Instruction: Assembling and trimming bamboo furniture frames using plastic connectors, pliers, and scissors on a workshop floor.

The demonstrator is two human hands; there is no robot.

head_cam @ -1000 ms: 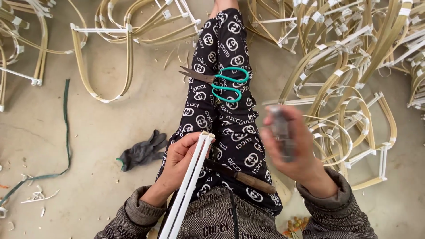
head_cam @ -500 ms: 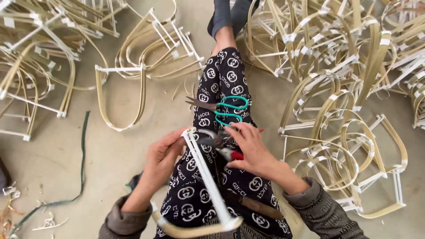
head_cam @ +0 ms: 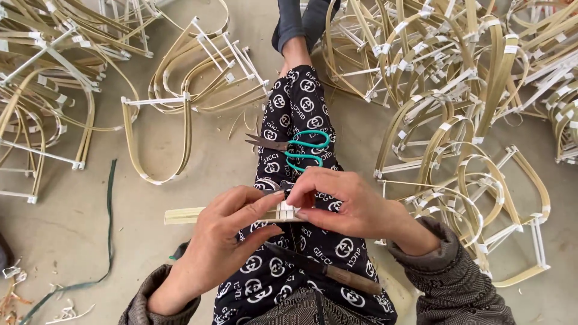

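My left hand [head_cam: 226, 244] and my right hand [head_cam: 340, 204] meet over my lap, both pinching a bundle of pale bamboo strips [head_cam: 186, 215] that lies crosswise and sticks out to the left. Fingertips of both hands close on a white-wrapped spot [head_cam: 286, 210] of the bundle. Scissors with green handles [head_cam: 301, 149] rest on my outstretched leg in black patterned trousers [head_cam: 295, 108], just beyond the hands. A dark knife with a brown handle [head_cam: 328, 272] lies across my thigh below the right hand.
Heaps of bent bamboo hoop frames with white joints lie on the concrete floor at right [head_cam: 469, 90] and upper left [head_cam: 54, 78]; one frame [head_cam: 180, 108] sits left of my leg. A green strip [head_cam: 110, 210] and scraps lie at lower left.
The strips stood nearly upright in my left hand; now they lie crosswise. My right hand has come down from holding a blurred tool and now pinches the bundle. The view tilted forward.
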